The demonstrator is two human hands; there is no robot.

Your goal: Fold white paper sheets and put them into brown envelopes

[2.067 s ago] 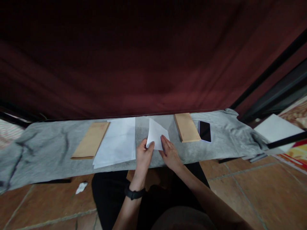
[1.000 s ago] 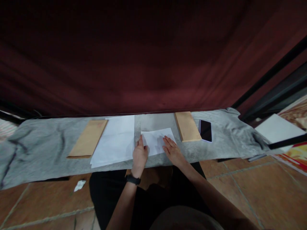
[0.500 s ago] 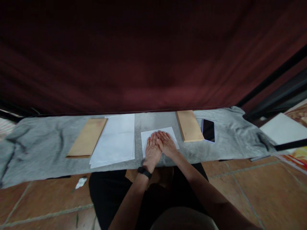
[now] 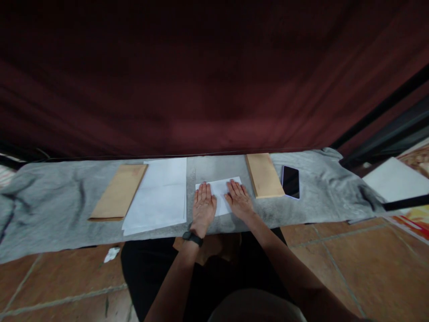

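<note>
Head view: folded paper (image 4: pixel 220 190) lay under spread fingers of left hand (image 4: pixel 203 208) and right hand (image 4: pixel 240 201); 2 brown envelopes (image 4: pixel 118 192), 1 phone (image 4: pixel 290 181) flanked it.

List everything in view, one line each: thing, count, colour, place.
folded sheet: 1, white, centre of the cloth, under both hands
paper stack: 1, white, left of the folded sheet
left envelopes: 1 pile, tan, left of the paper stack
right envelopes: 1 pile, tan, right of the folded sheet
phone: 1, black, right of the right envelopes
cloth: 1, grey, covers the low surface
curtain: 1, dark red, behind
paper scrap: 1, white, tiled floor
left hand: flat on the sheet, black wristband
right hand: flat on the sheet
</note>
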